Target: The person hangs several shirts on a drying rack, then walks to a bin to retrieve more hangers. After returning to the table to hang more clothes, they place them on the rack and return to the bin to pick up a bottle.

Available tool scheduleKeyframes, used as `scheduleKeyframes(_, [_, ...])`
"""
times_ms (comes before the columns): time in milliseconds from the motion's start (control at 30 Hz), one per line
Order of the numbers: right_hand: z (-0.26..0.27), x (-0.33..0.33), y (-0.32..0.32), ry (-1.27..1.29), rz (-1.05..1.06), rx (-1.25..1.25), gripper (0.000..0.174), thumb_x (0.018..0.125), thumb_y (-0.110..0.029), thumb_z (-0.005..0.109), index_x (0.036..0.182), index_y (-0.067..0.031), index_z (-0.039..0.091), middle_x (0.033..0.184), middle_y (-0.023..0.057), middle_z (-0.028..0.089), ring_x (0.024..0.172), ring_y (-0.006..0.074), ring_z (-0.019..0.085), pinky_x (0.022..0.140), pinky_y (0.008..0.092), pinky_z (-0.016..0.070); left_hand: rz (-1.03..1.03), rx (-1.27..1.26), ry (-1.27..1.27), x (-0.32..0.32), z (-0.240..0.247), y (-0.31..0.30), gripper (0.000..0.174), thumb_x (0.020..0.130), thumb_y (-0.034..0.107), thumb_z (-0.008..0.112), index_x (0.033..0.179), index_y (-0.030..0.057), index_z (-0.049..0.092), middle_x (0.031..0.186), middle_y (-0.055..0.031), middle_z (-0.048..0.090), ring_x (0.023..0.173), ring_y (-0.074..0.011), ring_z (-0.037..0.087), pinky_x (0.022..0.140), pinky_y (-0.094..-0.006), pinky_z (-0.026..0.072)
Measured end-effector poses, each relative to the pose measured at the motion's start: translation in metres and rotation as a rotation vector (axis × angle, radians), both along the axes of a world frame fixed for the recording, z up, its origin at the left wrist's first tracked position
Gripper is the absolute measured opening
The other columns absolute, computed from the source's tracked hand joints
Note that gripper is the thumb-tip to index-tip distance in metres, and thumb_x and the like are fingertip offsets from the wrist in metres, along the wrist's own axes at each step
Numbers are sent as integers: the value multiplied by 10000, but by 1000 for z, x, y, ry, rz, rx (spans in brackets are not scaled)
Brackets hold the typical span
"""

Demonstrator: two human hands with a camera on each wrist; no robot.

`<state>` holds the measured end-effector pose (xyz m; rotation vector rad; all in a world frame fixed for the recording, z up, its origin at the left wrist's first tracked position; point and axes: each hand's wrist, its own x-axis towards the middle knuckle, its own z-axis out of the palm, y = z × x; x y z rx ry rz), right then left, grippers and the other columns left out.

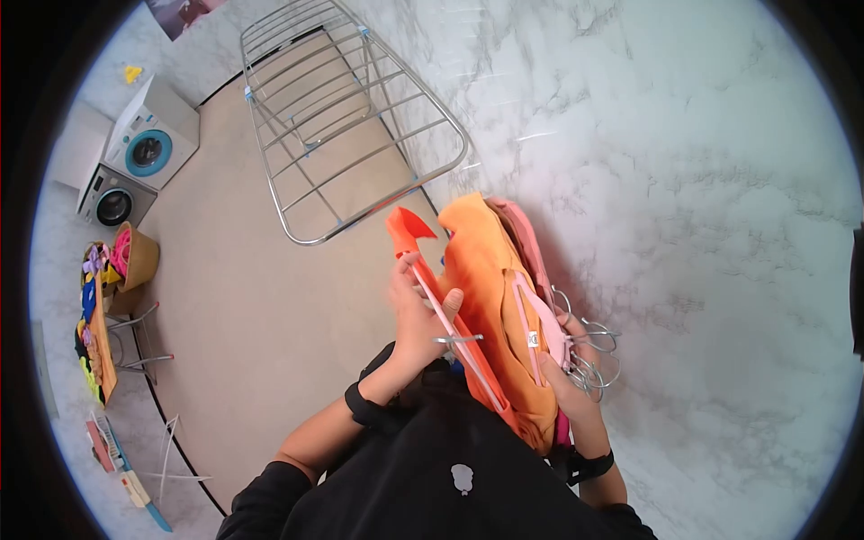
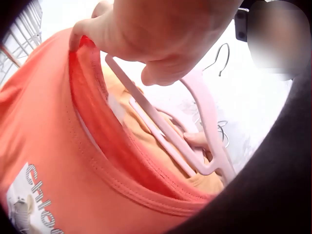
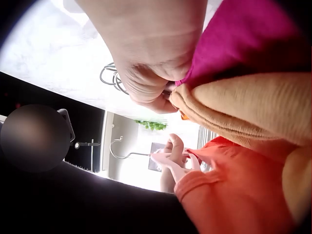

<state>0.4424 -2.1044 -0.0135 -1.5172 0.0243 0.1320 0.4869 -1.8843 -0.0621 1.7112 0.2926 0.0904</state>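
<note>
A red-orange shirt (image 2: pixel 44 131) with a printed patch hangs at my left hand (image 1: pixel 418 319), whose fingers hold its collar edge. A pink clothes hanger (image 2: pixel 161 126) runs through the neck opening, its metal hook (image 1: pixel 459 339) pointing toward my chest. My right hand (image 1: pixel 571 387) grips several hangers together by their necks, the metal hooks (image 1: pixel 589 378) sticking out to the right. From these hang an orange-yellow garment (image 1: pixel 481 252), a pink one (image 1: pixel 522 225) and a magenta one (image 3: pixel 253 44). The two hands are apart, with the orange-yellow garment between them.
A metal drying rack (image 1: pixel 351 135) stands ahead by the marble-patterned wall (image 1: pixel 684 180). At far left are two washing machines (image 1: pixel 148 148), a wicker basket (image 1: pixel 142 256) with clothes and a table with piled clothes (image 1: pixel 90 333). An ironing board (image 1: pixel 126 468) stands lower left.
</note>
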Motion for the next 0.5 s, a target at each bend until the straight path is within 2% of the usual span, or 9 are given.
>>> scheduleKeyframes(33, [-1, -1, 0, 25, -40, 0, 452, 812, 53, 586, 1234, -20, 438, 949, 62, 575, 629, 48, 529, 530, 185, 419, -36, -262, 13, 2, -9, 1, 741, 859, 133, 649, 1406, 130, 149, 1176, -172, 405, 874, -213, 563, 719, -320, 532])
scheduleKeyframes(67, [-2, -2, -1, 21, -36, 3, 452, 812, 53, 586, 1234, -20, 438, 949, 62, 575, 629, 48, 529, 530, 185, 419, -33, -259, 9, 4, -8, 2, 741, 859, 133, 649, 1406, 130, 149, 1176, -172, 405, 874, -213, 563, 719, -320, 532])
scheduleKeyframes(133, [-4, -5, -4, 93, -109, -1, 448, 813, 50, 587, 1230, -20, 438, 932, 56, 574, 622, 45, 526, 530, 184, 419, -28, -605, 176, 8, -5, 5, 644, 942, 206, 531, 1426, 239, 107, 1114, -126, 468, 813, -205, 616, 636, -300, 566])
scheduleKeyframes(267, [-11, -7, -11, 37, -148, -136, 440, 805, 46, 593, 1217, -17, 454, 932, 45, 575, 646, 35, 524, 547, 177, 416, -80, -732, 201, 28, -12, 16, 681, 960, 248, 497, 1445, 323, 26, 1157, -126, 462, 732, -180, 596, 614, -306, 545])
scheduleKeyframes(333, [-13, -7, -13, 27, -167, -141, 441, 801, 41, 598, 1216, -10, 456, 959, 48, 575, 710, 47, 540, 605, 183, 431, 72, -835, 168, 35, -28, 18, 449, 979, 245, 425, 1396, 218, 263, 1121, -118, 477, 658, -152, 545, 566, -286, 491])
scheduleKeyframes(367, [-15, -9, -13, 20, -187, -145, 443, 797, 37, 602, 1215, -2, 459, 986, 51, 576, 773, 59, 555, 662, 190, 446, 72, -837, 166, 40, -53, 27, 449, 979, 245, 425, 1396, 218, 263, 1121, -118, 477, 658, -152, 545, 566, -286, 491])
scheduleKeyframes(433, [-20, -10, -14, -3, -200, -172, 446, 796, 31, 605, 1216, 6, 459, 1021, 57, 571, 849, 75, 553, 732, 205, 445, 282, -1446, 325, 54, -104, 47, 292, 940, 251, 414, 1154, 74, 505, 1021, -99, 508, 592, -133, 476, 530, -298, 422])
scheduleKeyframes(467, [-22, -10, -14, -24, -214, -196, 449, 794, 26, 608, 1217, 14, 459, 1055, 62, 567, 924, 91, 551, 801, 220, 443, 281, -1448, 324, 60, -94, 47, 292, 940, 251, 414, 1154, 74, 505, 1021, -99, 508, 592, -133, 476, 530, -298, 422])
scheduleKeyframes(500, [-20, -10, -14, -25, -214, -198, 449, 794, 26, 608, 1217, 14, 459, 1055, 62, 567, 924, 91, 551, 801, 220, 443, 400, -1275, 407, 65, -73, 44, 242, 905, 269, 430, 996, 66, 527, 903, -74, 505, 567, -139, 460, 522, -305, 404])
